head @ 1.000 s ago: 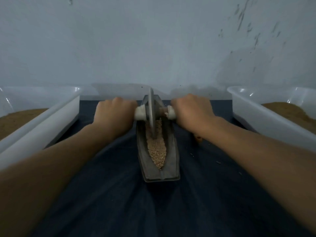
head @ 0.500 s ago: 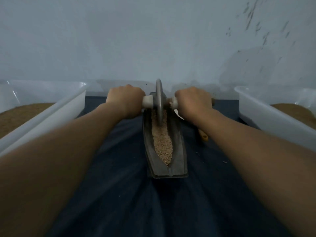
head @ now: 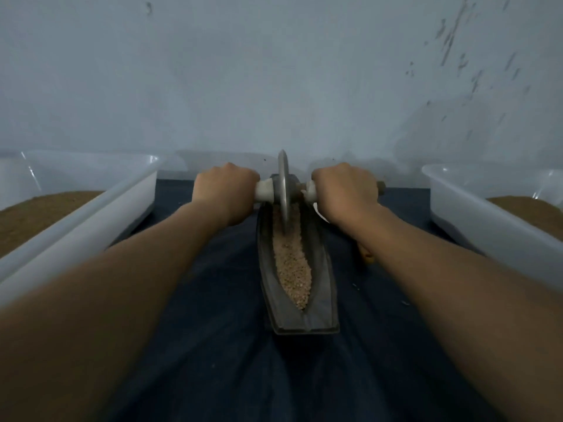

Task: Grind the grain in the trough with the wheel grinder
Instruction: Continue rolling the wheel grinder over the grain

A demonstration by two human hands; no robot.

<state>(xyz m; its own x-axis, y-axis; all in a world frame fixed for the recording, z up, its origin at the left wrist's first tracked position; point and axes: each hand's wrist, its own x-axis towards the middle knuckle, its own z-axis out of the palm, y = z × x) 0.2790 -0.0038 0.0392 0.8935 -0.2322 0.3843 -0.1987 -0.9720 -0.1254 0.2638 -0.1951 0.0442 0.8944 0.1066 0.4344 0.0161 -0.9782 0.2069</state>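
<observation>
Left hand (head: 227, 190) and right hand (head: 344, 190) grip the wheel grinder (head: 284, 184) — fingers hidden underneath.

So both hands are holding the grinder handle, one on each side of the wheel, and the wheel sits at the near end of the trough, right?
Not quite. In the head view the wheel sits at the far end of the trough, not the near end. The left hand and right hand do hold the handle, one each side.
</observation>
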